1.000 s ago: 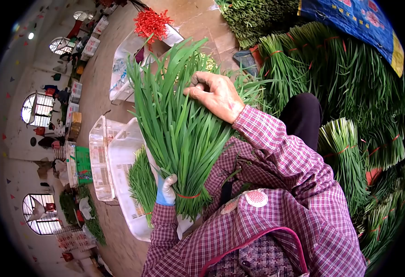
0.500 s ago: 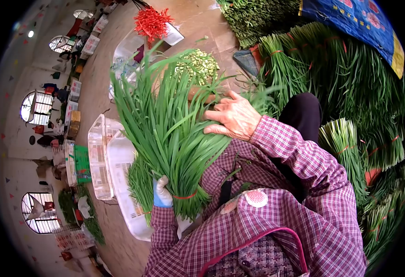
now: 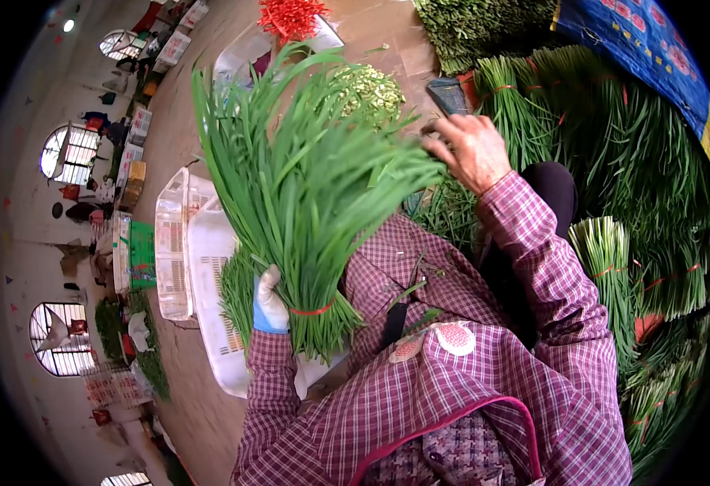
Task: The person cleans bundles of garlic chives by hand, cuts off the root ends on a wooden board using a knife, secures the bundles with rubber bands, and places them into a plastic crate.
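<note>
A large bunch of green garlic chives point(image 3: 302, 194) stands upright in front of me, bound near its cut ends by a red band point(image 3: 313, 310). My left hand point(image 3: 269, 301), in a white and blue glove, is closed around the lower part of the bunch, beside the band; some of its fingers are hidden behind the stalks. Bare and bent, my right hand point(image 3: 472, 152) is at the right edge of the fanned leaves. Its fingertips are smeared by motion, so whether they pinch any leaves cannot be made out. Leaf scraps lie on my checked apron point(image 3: 428, 267).
A white plastic crate point(image 3: 213, 312) at my left holds another chive bunch point(image 3: 238, 292). Banded chive bunches point(image 3: 606, 267) are stacked on the right, partly under a blue sheet point(image 3: 646, 57). Red ties point(image 3: 290, 18) and a pale chopped heap point(image 3: 371, 93) lie ahead.
My right hand has moved right and slightly up, away from the middle of the leaves, and the leaves now fan further rightward. My left hand keeps hold of the bunch.
</note>
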